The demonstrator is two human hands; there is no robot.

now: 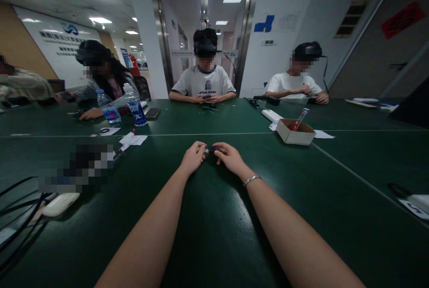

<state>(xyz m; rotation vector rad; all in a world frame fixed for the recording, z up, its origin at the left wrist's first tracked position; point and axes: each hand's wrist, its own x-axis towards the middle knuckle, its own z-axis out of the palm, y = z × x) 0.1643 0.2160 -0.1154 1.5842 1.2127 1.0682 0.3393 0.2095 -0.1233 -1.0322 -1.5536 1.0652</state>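
Note:
Both my arms reach out over the dark green table (214,216). My left hand (193,157) and my right hand (228,157) meet in the middle, fingers curled. Between their fingertips they pinch a small dark object (210,150), too small to name. A thin silver bracelet (252,180) sits on my right wrist.
A small cardboard box (295,132) with a red-tipped tool stands to the right beyond my hands. Two water bottles (136,105) and paper slips (132,139) lie at the left. White devices and black cables (20,203) lie at the near left. Several people sit across the table.

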